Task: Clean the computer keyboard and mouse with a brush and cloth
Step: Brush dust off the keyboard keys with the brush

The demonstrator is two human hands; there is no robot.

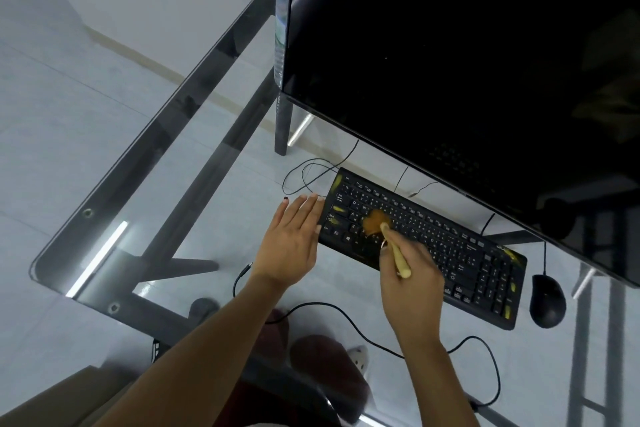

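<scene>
A black keyboard [450,246] with yellow smudges lies slanted on the glass desk [145,163]. My right hand [412,284] grips a small wooden-handled brush [377,222], whose orange-brown bristles rest on the keys near the keyboard's left end. My left hand [291,239] lies flat with straight fingers on the glass, its thumb against the keyboard's left edge. A black mouse [547,300] sits to the right of the keyboard. No cloth is in view.
A large dark monitor [467,62] stands just behind the keyboard. A clear plastic bottle [281,28] shows at its left edge. Black cables [311,173] loop behind the keyboard and another cable [346,315] runs along the desk's near side. The desk's dark frame shows through the glass.
</scene>
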